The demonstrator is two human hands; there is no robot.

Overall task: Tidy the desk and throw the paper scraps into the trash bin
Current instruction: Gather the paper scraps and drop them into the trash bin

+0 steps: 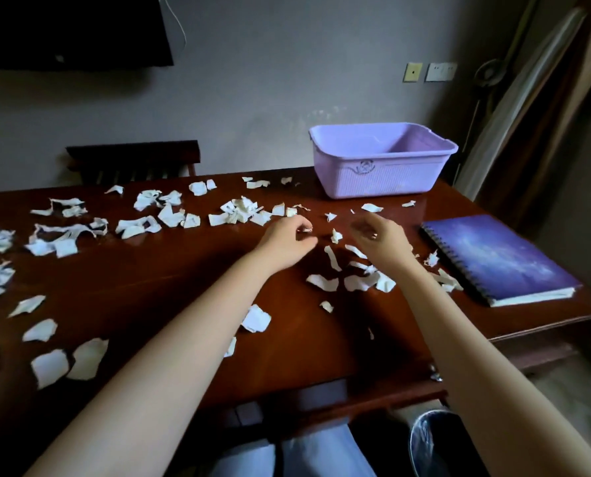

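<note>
Left hand [289, 237], grip pinching a tiny paper scrap [307, 229] just over the bench [170, 287]. Right hand [378, 235] is blurred, fingers curled, its grip impossible to tell. Loose scraps [332, 258] lie between both hands, with more spread out leftward. The trash bin [431, 438] sits below the bench's near edge.

We see white paper scraps [239, 210] on our reddish-brown desk [149, 280], a lilac basin [376, 177], and a galaxy-patterned blue-purple notebook [497, 259].
</note>
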